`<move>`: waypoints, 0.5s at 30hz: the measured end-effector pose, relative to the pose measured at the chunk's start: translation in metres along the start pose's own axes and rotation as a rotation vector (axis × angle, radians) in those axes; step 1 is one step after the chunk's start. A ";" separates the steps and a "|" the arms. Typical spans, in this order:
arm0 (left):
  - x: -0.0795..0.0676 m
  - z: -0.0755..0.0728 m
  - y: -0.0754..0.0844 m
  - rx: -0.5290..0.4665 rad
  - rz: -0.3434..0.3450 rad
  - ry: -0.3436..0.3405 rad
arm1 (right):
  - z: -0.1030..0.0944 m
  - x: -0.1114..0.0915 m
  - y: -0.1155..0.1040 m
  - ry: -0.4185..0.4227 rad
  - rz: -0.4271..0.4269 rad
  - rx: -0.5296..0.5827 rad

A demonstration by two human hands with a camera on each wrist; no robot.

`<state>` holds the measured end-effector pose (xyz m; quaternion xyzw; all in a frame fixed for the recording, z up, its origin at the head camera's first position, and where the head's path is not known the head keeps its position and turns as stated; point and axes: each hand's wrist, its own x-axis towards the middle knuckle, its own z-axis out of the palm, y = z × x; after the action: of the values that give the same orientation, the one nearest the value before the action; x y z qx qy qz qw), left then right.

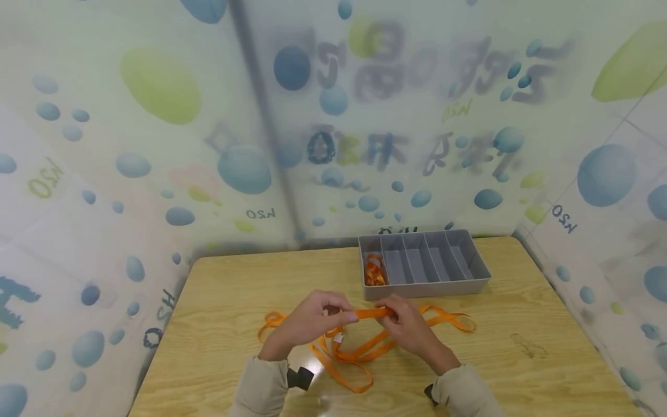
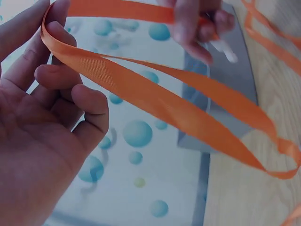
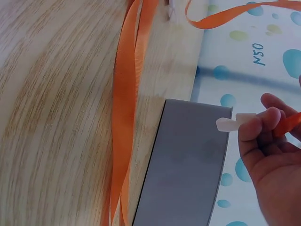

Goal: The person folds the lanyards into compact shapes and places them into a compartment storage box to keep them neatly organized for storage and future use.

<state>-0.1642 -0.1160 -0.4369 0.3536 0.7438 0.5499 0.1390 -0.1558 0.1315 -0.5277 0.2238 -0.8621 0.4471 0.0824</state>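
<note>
Fingers and thumb of the left hand (image 1: 312, 319) pinch an orange lanyard (image 1: 371, 313) in the head view, and the right hand (image 1: 409, 328) pinches it too. It goes straight between them, above a wooden table (image 1: 219, 336). Under the hands, more orange straps (image 1: 359, 357) lie in loops, with a white clip (image 1: 338, 337) among them. Farther back, near the right hand, sits a gray tray (image 1: 427, 291) with slots. Its slot on the far left has an orange bundle (image 1: 373, 273) in it.

From the left wrist, the lanyard bends round by the left fingers, and a long loop reaches out from there.

From the right wrist, a white plastic end (image 3: 229, 124) pokes out of the right hand's bent fingers. Orange straps show over the wood, beside the tray.
</note>
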 end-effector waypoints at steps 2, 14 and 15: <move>0.001 0.002 0.005 0.004 0.009 0.005 | 0.000 0.000 -0.001 -0.015 -0.002 0.012; 0.010 0.016 0.024 -0.029 0.077 0.137 | -0.001 -0.001 -0.016 0.055 -0.086 0.032; 0.011 0.017 0.025 -0.032 0.083 0.140 | -0.002 -0.001 -0.017 0.066 -0.095 0.033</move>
<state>-0.1526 -0.0930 -0.4179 0.3423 0.7275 0.5906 0.0694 -0.1473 0.1247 -0.5140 0.2507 -0.8399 0.4640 0.1282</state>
